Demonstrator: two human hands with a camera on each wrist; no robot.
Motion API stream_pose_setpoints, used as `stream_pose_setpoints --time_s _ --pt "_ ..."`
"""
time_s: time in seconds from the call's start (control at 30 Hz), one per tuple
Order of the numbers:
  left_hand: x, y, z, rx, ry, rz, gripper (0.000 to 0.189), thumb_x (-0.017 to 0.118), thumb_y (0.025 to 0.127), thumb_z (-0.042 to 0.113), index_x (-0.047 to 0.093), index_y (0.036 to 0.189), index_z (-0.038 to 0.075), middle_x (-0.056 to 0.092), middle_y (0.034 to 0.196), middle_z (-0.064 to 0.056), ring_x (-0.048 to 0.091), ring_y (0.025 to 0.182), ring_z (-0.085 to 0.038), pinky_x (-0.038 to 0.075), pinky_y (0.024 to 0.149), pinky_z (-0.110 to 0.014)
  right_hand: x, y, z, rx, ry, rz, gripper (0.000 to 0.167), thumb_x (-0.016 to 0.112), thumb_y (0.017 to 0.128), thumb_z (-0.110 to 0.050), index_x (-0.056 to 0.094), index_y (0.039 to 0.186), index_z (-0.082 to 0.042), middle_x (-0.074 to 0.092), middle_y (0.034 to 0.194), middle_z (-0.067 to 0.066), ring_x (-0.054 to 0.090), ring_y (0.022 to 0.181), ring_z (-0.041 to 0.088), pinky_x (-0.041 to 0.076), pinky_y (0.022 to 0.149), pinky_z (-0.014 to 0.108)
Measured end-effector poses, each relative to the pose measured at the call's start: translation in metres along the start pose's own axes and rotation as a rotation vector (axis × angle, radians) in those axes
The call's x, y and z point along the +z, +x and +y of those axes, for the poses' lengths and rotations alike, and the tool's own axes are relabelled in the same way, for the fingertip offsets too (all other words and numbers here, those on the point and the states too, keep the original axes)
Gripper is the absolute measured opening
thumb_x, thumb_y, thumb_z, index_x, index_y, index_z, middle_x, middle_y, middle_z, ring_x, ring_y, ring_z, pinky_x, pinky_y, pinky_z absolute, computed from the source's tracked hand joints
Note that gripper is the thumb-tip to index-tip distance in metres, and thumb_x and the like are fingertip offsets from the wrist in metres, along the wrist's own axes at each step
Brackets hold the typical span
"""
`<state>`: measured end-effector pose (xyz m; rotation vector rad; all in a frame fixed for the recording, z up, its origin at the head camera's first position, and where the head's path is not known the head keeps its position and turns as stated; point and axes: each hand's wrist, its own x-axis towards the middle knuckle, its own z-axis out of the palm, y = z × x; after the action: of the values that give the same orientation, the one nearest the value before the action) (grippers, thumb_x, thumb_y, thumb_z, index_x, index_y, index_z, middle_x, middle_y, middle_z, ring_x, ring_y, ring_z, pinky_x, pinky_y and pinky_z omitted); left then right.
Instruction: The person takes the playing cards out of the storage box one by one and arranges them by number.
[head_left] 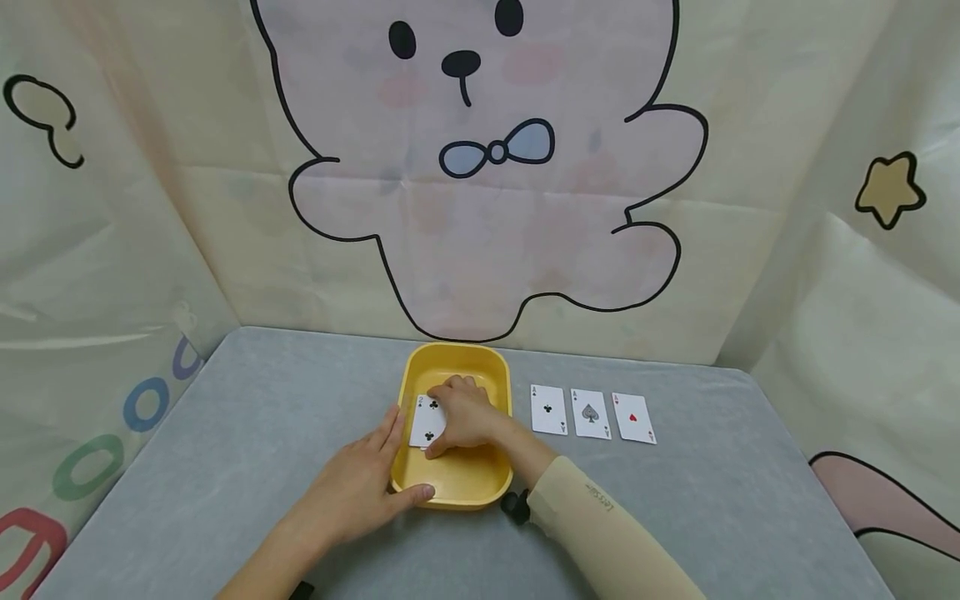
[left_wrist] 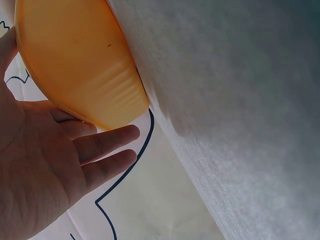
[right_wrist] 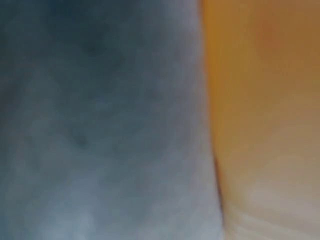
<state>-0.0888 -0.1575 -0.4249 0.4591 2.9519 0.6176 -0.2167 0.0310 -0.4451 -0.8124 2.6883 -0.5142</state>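
Note:
A yellow plastic tray [head_left: 450,492] stands on the table. Inside it lies a white playing card [head_left: 426,421] with black club pips, apparently the two of clubs; a white sliver below its near edge hints at another card. My right hand [head_left: 468,414] reaches over the tray and grips this card, thumb at its near edge and fingertips at its far edge, covering its right part. At the tray's near left corner rests my left hand [head_left: 360,479], fingers along the left rim, thumb over the near rim. In the left wrist view its last two fingers extend straight.
Three aces lie face up in a row right of the tray: the ace of clubs [head_left: 548,410], ace of spades [head_left: 591,413] and ace of hearts [head_left: 634,418]. Grey cloth covers the table [head_left: 300,392]. A printed curtain [head_left: 480,250] stands behind and on both sides.

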Motion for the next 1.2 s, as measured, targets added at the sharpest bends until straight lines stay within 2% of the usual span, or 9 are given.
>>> stream_pose_setpoints --time_s 0.27,0.5,0.7,0.83,0.97,1.2 --pt "-0.002 0.0 0.002 -0.002 -0.003 -0.004 0.108 0.07 0.091 0.067 0.029 0.162 -0.004 0.024 0.171 -0.018 0.048 0.142 -0.042 0.044 0.112 -0.057 -0.004 -0.003 -0.001 0.001 0.028 0.017 0.094 0.098 0.07 -0.037 0.056 0.149 -0.011 0.055 0.139 0.007 0.045 0.121 0.023 0.039 0.106 0.041" --pt "-0.003 0.0 0.002 -0.002 -0.008 -0.006 0.11 0.07 0.091 0.066 0.026 0.164 -0.003 0.024 0.171 -0.018 0.048 0.142 -0.043 0.043 0.112 -0.057 -0.018 -0.009 -0.002 -0.023 0.063 0.005 0.098 0.095 0.072 -0.04 0.051 0.155 -0.012 0.052 0.147 0.01 0.044 0.13 0.025 0.036 0.115 0.045" --pt "-0.003 0.001 0.002 -0.013 -0.008 -0.017 0.109 0.07 0.091 0.067 0.026 0.163 -0.003 0.023 0.171 -0.018 0.047 0.143 -0.042 0.043 0.113 -0.057 -0.029 -0.015 -0.001 -0.05 0.069 0.03 0.097 0.095 0.072 -0.042 0.053 0.153 -0.011 0.054 0.144 0.01 0.046 0.125 0.025 0.041 0.108 0.042" --pt "-0.003 0.0 0.001 -0.012 -0.001 -0.011 0.11 0.069 0.091 0.068 0.026 0.163 -0.004 0.023 0.171 -0.018 0.047 0.143 -0.042 0.043 0.113 -0.057 -0.036 -0.021 0.0 -0.051 0.114 0.036 0.098 0.095 0.073 -0.044 0.051 0.155 -0.012 0.052 0.147 0.009 0.043 0.126 0.025 0.044 0.105 0.041" --pt "-0.002 -0.001 0.0 0.009 0.003 0.007 0.109 0.07 0.092 0.066 0.026 0.162 -0.005 0.023 0.171 -0.02 0.048 0.143 -0.042 0.043 0.112 -0.057 -0.044 -0.03 0.001 -0.061 0.156 0.046 0.1 0.096 0.073 -0.043 0.05 0.156 -0.009 0.05 0.149 0.011 0.043 0.131 0.027 0.044 0.11 0.045" --pt "-0.002 -0.001 0.0 0.016 0.011 0.025 0.108 0.07 0.092 0.066 0.029 0.162 -0.005 0.025 0.17 -0.02 0.049 0.142 -0.043 0.044 0.112 -0.056 -0.052 -0.041 0.004 -0.081 0.13 0.053 0.097 0.094 0.074 -0.044 0.052 0.155 -0.009 0.049 0.149 0.013 0.046 0.132 0.029 0.044 0.112 0.049"
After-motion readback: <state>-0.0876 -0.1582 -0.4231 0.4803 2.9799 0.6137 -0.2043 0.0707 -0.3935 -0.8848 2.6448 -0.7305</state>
